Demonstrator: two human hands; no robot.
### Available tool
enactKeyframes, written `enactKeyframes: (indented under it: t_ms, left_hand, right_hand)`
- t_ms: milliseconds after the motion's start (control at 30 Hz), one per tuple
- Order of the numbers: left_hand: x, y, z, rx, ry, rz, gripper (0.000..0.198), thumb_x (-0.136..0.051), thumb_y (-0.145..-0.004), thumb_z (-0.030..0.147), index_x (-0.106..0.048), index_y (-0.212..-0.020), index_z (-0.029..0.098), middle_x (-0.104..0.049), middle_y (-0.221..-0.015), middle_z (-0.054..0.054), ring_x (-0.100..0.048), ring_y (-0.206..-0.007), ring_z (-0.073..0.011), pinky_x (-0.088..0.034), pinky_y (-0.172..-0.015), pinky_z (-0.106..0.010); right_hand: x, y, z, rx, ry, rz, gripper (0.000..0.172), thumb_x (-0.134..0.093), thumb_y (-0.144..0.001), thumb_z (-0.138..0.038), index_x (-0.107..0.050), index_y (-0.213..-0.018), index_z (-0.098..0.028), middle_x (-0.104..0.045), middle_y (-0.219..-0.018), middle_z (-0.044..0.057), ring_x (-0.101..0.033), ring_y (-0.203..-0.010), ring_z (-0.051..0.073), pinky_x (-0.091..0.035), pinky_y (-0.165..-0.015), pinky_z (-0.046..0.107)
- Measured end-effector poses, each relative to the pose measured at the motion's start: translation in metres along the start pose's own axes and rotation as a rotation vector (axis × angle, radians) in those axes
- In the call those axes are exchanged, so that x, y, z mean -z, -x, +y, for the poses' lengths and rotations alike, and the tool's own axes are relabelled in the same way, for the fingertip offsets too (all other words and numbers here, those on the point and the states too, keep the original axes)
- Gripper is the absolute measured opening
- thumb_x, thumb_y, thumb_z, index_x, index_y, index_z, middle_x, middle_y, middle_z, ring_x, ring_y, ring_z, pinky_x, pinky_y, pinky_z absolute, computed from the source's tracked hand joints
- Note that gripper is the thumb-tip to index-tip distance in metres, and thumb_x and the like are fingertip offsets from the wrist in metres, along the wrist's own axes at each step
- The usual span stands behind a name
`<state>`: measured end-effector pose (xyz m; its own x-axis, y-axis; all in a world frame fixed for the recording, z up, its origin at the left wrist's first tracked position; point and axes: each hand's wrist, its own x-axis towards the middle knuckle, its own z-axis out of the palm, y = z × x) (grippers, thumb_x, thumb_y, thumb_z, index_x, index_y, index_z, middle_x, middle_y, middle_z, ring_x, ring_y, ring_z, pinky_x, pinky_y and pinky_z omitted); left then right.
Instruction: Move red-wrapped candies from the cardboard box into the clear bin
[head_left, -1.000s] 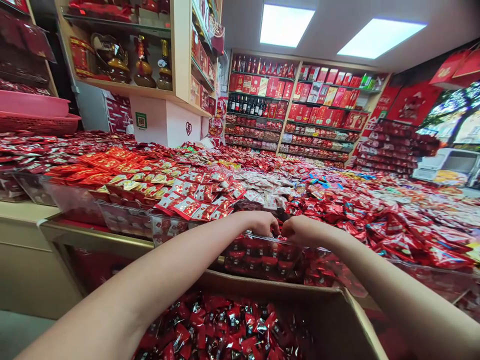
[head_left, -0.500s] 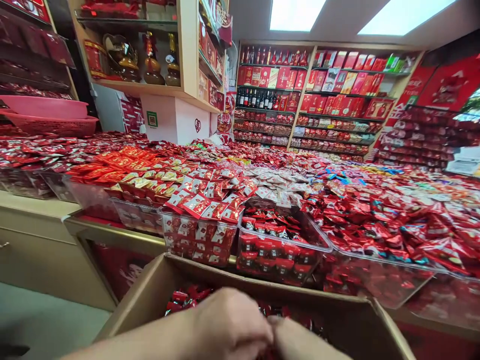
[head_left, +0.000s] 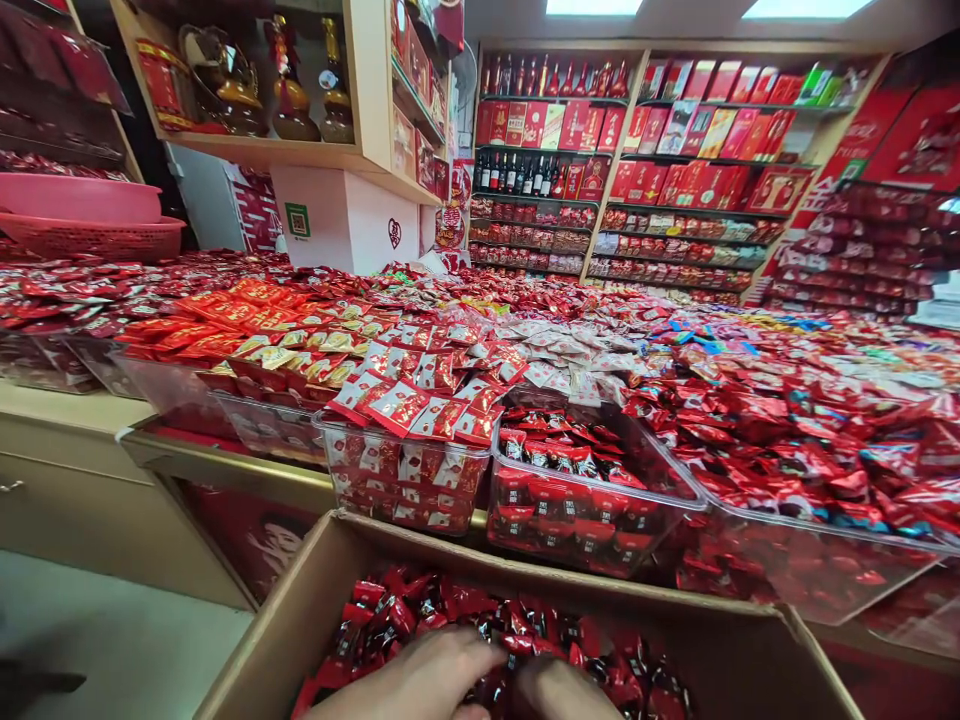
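An open cardboard box [head_left: 600, 590] stands at the bottom of the view, holding many small candies in red and black wrappers [head_left: 390, 610]. Both hands reach down into it. My left hand [head_left: 427, 670] lies among the candies with its fingers curved towards the middle; their tips are partly hidden by the wrappers. Close beside it, my right hand [head_left: 562, 688] is blurred and its fingers are sunk among the candies. Just beyond the box, a clear plastic bin [head_left: 570, 515] holds the same kind of red and black candies, filled lower than the bins around it.
Left of that bin, another clear bin [head_left: 405, 480] is heaped with red and white packets. A bin of red packets [head_left: 780, 540] stands to the right. Pink baskets [head_left: 82, 215] sit at the far left. Shelves [head_left: 622, 150] with bottles and boxes line the back wall.
Both hands have moved down into the cardboard box and drawn slightly apart. More of the candies show now. The view has tilted downward.
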<state>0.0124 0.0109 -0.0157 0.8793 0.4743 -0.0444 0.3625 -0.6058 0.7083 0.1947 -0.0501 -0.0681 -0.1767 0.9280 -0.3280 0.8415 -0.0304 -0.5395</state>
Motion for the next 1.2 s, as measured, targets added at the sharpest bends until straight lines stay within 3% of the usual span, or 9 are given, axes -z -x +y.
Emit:
enactKeyframes:
  t_ms: [100, 233, 367, 533, 767, 900, 1000, 1100, 1200]
  left_hand:
    - [0.005, -0.001, 0.011, 0.17, 0.182, 0.036, 0.06, -0.06, -0.06, 0.036, -0.04, -0.117, 0.03, -0.051, -0.113, -0.003, -0.046, -0.098, -0.0224, -0.035, -0.081, -0.031]
    - [0.005, -0.006, 0.027, 0.223, 0.495, 0.002, 0.032, -0.054, -0.067, 0.029, -0.055, -0.097, 0.019, -0.061, -0.079, -0.001, -0.054, -0.072, -0.0157, -0.041, -0.064, -0.025]
    - [0.006, -0.011, 0.034, 0.269, 0.804, -0.029, 0.037, -0.05, -0.072, 0.031, -0.05, -0.105, 0.016, -0.06, -0.069, -0.002, -0.058, -0.062, -0.0138, -0.041, -0.053, -0.022]
    - [0.006, -0.012, 0.036, 0.244, 0.93, -0.023, 0.04, -0.05, -0.074, 0.033, -0.048, -0.11, 0.017, -0.06, -0.069, -0.003, -0.061, -0.067, -0.0162, -0.042, -0.052, -0.021]
    - [0.005, -0.011, 0.037, 0.231, 1.051, 0.073, 0.036, -0.051, -0.074, 0.033, -0.049, -0.105, 0.016, -0.062, -0.075, -0.005, -0.06, -0.065, -0.0136, -0.039, -0.052, -0.019]
    - [0.01, -0.009, 0.033, 0.225, 1.232, 0.086, 0.036, -0.036, -0.08, 0.043, -0.049, -0.099, 0.016, -0.063, -0.08, -0.007, -0.061, -0.066, -0.0139, -0.038, -0.056, -0.022]
    - [0.012, -0.01, 0.028, 0.275, 1.235, 0.124, 0.033, -0.041, -0.077, 0.043, -0.049, -0.091, 0.014, -0.063, -0.08, -0.008, -0.059, -0.063, -0.0112, -0.036, -0.054, -0.02]
    - [0.01, -0.013, 0.023, 0.362, 1.151, 0.161, 0.03, -0.053, -0.07, 0.038, -0.048, -0.085, 0.013, -0.063, -0.075, -0.005, -0.057, -0.058, -0.0089, -0.034, -0.051, -0.018]
    - [0.004, -0.014, 0.019, 0.358, 1.073, 0.127, 0.031, -0.057, -0.066, 0.036, -0.048, -0.084, 0.013, -0.062, -0.074, -0.004, -0.057, -0.058, -0.0101, -0.034, -0.051, -0.02]
  right_hand:
    - [0.025, 0.011, -0.022, 0.035, -0.466, 0.102, 0.021, -0.061, -0.054, -0.016, -0.059, -0.075, -0.018, -0.06, -0.068, -0.001, -0.053, -0.064, 0.015, -0.04, -0.056, 0.022]
    - [0.052, 0.027, -0.041, 0.061, -0.95, 0.132, 0.021, -0.06, -0.065, -0.032, -0.058, -0.077, -0.015, -0.05, -0.055, -0.004, -0.043, -0.05, 0.008, -0.036, -0.048, 0.019]
    - [0.063, 0.036, -0.044, -0.001, -1.107, 0.152, 0.03, -0.061, -0.063, -0.041, -0.059, -0.076, -0.015, -0.049, -0.052, -0.005, -0.04, -0.047, 0.006, -0.033, -0.047, 0.019]
    - [0.066, 0.04, -0.044, -0.006, -1.176, 0.173, 0.029, -0.059, -0.066, -0.041, -0.058, -0.078, -0.015, -0.055, -0.059, -0.002, -0.045, -0.052, 0.008, -0.036, -0.053, 0.021]
    - [0.062, 0.04, -0.045, 0.128, -0.994, 0.22, 0.02, -0.058, -0.069, -0.033, -0.055, -0.08, -0.017, -0.057, -0.071, -0.001, -0.05, -0.061, 0.01, -0.04, -0.054, 0.02]
    - [0.079, 0.059, -0.058, 0.223, -0.658, 0.454, 0.014, -0.05, -0.076, -0.031, -0.057, -0.08, -0.019, -0.06, -0.079, 0.002, -0.054, -0.073, 0.015, -0.043, -0.066, 0.025]
    - [0.124, 0.076, -0.072, 0.291, -0.415, 0.773, 0.016, -0.047, -0.077, -0.029, -0.057, -0.089, -0.024, -0.061, -0.087, 0.003, -0.055, -0.078, 0.016, -0.043, -0.071, 0.027]
    - [0.187, 0.063, -0.081, 0.27, -0.198, 1.019, 0.019, -0.047, -0.076, -0.031, -0.057, -0.091, -0.024, -0.06, -0.082, 0.003, -0.054, -0.069, 0.015, -0.043, -0.065, 0.027]
    - [0.236, 0.019, -0.078, 0.21, -0.068, 0.867, 0.019, -0.045, -0.077, -0.029, -0.058, -0.086, -0.02, -0.059, -0.073, 0.002, -0.052, -0.061, 0.013, -0.041, -0.056, 0.025]
